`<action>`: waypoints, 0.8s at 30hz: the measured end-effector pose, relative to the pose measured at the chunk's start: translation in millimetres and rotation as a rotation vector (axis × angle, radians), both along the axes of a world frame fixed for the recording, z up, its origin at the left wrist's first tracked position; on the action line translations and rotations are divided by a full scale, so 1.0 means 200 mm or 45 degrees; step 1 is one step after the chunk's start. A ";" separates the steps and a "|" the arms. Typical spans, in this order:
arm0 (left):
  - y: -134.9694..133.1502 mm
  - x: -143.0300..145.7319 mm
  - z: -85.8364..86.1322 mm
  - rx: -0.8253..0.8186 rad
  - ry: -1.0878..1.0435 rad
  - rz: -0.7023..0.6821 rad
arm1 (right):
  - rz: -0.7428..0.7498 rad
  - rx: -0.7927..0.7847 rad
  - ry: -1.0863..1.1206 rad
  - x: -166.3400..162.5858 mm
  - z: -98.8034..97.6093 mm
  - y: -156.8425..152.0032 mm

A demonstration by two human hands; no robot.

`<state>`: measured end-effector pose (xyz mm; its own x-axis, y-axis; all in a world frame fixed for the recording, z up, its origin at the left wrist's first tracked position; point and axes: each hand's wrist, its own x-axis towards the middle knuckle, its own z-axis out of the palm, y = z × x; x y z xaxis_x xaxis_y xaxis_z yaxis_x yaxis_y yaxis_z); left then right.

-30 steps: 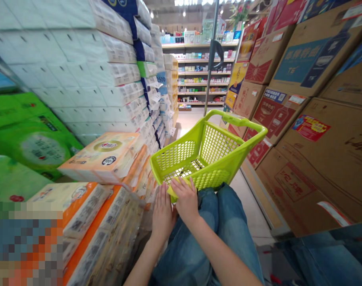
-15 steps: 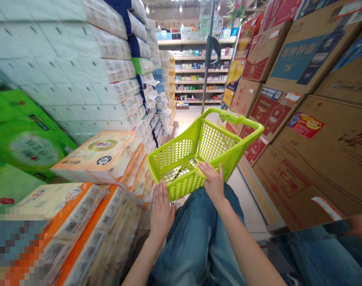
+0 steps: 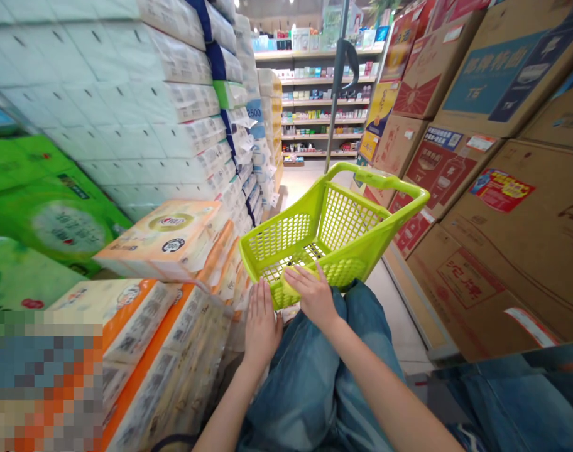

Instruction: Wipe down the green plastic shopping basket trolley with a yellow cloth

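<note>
A lime-green plastic shopping cart basket [image 3: 362,267] with mesh walls stands right in front of my knees, its handle on the far right side. My right hand [image 3: 315,298] presses a yellow cloth [image 3: 292,284] against the basket's near wall, fingers lying over the rim. Most of the cloth is hidden under the palm. At the near left corner of the basket, my left hand [image 3: 261,326] lies with its fingers stretched out and touching the rim. Nothing shows in that hand.
Tissue packs [image 3: 159,232] and white paper bundles [image 3: 102,113] are stacked along the left. Cardboard cartons [image 3: 503,251] line the right side. A grey pole [image 3: 334,119] rises behind the basket, before stocked shelves [image 3: 310,103]. Another person's jeans [image 3: 526,402] show at lower right.
My right hand has slid the yellow cloth leftward along the basket's near wall, closer to my left hand. My left hand stays at the corner. The whole view has shifted slightly.
</note>
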<state>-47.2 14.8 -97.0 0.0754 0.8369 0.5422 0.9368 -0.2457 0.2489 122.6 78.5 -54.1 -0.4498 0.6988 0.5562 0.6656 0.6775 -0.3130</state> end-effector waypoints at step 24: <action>0.00 0.01 0.01 -0.036 -0.040 0.009 | 0.068 0.020 -0.121 0.20 0.04 0.12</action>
<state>-45.8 15.3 -95.4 0.0528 0.8524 0.5203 0.9300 -0.2318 0.2854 162.2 102.7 -47.1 -0.5373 0.6640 0.5200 0.6548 0.7170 -0.2391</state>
